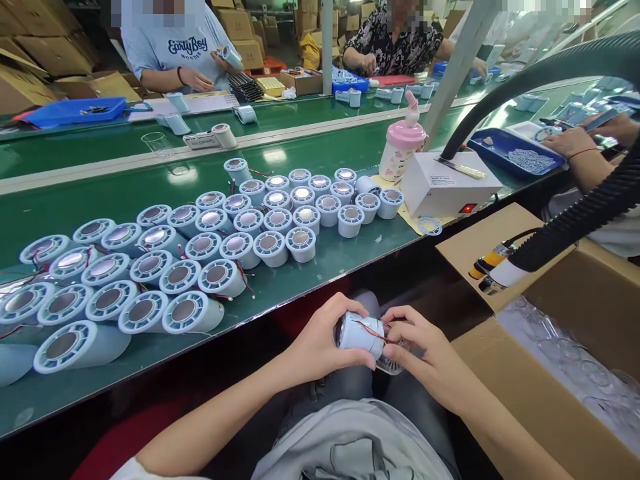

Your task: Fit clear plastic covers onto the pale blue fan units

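Observation:
Over my lap, my left hand (327, 340) is wrapped round a light blue cylindrical housing (361, 335) lying on its side. Thin red and dark wires (371, 329) run along its surface towards the right. My right hand (425, 350) closes its fingertips at the housing's right end, around a clear plastic cup (390, 364). The fingers partly cover the cup, and I cannot tell whether it touches the housing. Many similar blue housings (270, 245) with round metal discs on top stand in rows on the green bench (320, 283).
A white box (440, 187) with a red switch stands near a pink-lidded cup (403, 150). At right, a black hose (570, 223) arches over an open carton (545, 400) of clear plastic parts (565, 353). Co-workers sit across the bench and at right, near blue trays (520, 153).

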### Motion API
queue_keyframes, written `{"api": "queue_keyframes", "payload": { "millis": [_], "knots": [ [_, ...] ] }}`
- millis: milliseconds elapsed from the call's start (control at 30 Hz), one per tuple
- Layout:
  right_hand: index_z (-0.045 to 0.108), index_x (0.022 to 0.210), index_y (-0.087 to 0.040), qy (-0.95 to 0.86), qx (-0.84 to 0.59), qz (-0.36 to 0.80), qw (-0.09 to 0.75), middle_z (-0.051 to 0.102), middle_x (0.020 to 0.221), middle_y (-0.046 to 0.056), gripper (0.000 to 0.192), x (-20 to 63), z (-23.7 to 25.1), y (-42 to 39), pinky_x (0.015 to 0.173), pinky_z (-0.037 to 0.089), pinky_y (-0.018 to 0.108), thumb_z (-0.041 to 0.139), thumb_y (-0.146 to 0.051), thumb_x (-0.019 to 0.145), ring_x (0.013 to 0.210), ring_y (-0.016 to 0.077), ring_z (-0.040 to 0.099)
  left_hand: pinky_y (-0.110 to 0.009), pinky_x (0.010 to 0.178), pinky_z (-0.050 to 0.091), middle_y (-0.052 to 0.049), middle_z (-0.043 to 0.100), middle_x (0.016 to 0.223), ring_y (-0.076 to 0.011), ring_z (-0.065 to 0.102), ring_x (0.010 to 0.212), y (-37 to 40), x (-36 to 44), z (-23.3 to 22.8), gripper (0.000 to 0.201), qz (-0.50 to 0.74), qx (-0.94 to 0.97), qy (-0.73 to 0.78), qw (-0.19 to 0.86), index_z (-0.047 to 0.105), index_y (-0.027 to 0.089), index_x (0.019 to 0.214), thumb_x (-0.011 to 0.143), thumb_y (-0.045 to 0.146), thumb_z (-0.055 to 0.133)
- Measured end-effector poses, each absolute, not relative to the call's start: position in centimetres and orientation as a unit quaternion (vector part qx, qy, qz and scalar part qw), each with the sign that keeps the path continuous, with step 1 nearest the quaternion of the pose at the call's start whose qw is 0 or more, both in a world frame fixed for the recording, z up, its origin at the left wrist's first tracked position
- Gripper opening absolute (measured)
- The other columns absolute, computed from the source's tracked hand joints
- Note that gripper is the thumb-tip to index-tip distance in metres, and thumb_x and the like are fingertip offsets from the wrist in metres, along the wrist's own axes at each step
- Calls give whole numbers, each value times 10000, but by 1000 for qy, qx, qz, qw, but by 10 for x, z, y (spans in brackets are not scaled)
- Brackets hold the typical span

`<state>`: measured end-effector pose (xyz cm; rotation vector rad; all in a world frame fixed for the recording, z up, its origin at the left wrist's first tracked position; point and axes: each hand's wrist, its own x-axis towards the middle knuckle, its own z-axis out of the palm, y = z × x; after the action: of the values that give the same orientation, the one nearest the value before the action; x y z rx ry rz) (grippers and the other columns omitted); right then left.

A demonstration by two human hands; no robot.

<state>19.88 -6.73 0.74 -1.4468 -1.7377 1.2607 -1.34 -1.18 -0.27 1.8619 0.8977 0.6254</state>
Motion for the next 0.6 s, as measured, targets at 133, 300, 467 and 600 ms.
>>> {"api": "queue_keyframes", "payload": {
  "millis": [133,300,467,600],
  "knots": [
    [585,671,-181,-593,-537,503,328,495,1044,60,261,202,7,-67,710,460,286,586,-331,884,912,190,556,-376,898,469,-78,527,1091,-232,544,1018,-5,-15,-16,697,262,783,308,472,634,258,1181,555,474,852],
    [569,565,-180,-476,-516,589,400,584,952,45,294,210,2,-55,751,491,276,721,-307,783,956,205,592,-382,963,462,-85,566,1260,-267,538,1170,-5,-12,-18,723,225,759,250,558,585,313,1270,600,343,857],
    [708,738,-234,-473,-470,613,423,670,1106,51,134,214,-3,-53,831,541,348,755,-357,763,1038,248,623,-324,862,529,-72,601,1219,-215,615,1044,-11,-10,-10,667,219,621,297,692,546,258,1279,668,250,813],
    [655,1154,-341,-632,-477,471,389,585,1337,20,505,213,-12,-66,1040,445,393,825,-209,698,1231,254,536,-305,762,551,-77,633,1132,-193,634,935,-12,-11,-8,707,222,524,326,755,516,225,1282,647,259,826]
  ]
}}
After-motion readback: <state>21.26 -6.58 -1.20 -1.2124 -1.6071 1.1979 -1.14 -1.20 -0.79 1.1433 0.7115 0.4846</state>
